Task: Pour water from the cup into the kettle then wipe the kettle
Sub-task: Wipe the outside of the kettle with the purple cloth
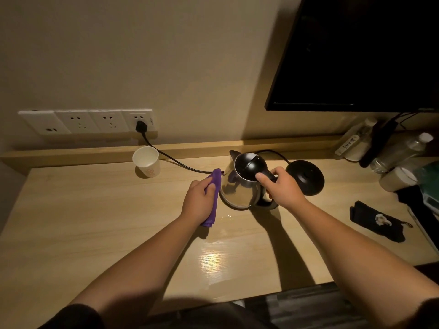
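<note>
- Wooden desk under dim warm light fills the near view, with a glossy wet-looking patch near its front edge and a few drops closer to the kettle, which suggests some spill to mop
- Left hand is closed around a purple cloth, pressing it against the kettle's left side
- Right hand is wrapped round the black handle, thumb near the lid, steadying the kettle, which sits tilted on the desk, off its base, lid shut
- Black base lies just right of the kettle, its cord running left and far to a wall socket
- White paper cup stands upright far left, well apart from both hands; its contents cannot be told
- Judging by this, pouring looks finished and wiping is under way; the rest of the shell is probably left
</note>
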Action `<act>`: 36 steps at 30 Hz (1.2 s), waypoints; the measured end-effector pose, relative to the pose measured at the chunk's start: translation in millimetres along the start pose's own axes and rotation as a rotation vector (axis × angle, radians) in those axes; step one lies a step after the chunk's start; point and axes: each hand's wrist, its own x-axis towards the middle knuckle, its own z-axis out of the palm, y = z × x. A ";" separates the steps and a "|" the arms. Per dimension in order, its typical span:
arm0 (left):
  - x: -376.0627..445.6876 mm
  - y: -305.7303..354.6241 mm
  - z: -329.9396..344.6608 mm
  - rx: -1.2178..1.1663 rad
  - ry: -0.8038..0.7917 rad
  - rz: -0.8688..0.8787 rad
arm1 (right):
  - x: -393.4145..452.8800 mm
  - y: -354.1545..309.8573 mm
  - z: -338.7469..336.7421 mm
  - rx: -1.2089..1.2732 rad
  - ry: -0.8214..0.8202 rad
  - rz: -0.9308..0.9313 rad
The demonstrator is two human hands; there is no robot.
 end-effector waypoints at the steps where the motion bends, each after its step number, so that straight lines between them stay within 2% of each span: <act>1: 0.3 0.6 1.1 -0.012 0.013 -0.003 | -3.0 1.2 3.9 0.058 0.027 0.022; 8: 4.2 25.3 14.4 -0.033 0.078 0.063 | -7.2 11.6 14.6 0.316 0.135 0.078; 15: 2.1 52.2 32.9 0.033 0.099 0.252 | 1.7 21.6 8.2 0.378 0.197 0.097; 21: 7.7 73.4 46.6 0.197 0.192 0.343 | 1.5 33.1 4.0 0.429 0.206 0.096; 30: 21.2 93.8 69.9 0.475 0.226 0.456 | 7.2 41.8 0.2 0.455 0.208 0.089; 33: 24.6 91.2 71.2 0.412 0.214 0.407 | 8.8 45.2 -2.8 0.480 0.181 0.083; 36: 38.0 79.3 70.8 0.284 0.176 0.184 | 8.5 54.5 -6.4 0.543 0.168 0.103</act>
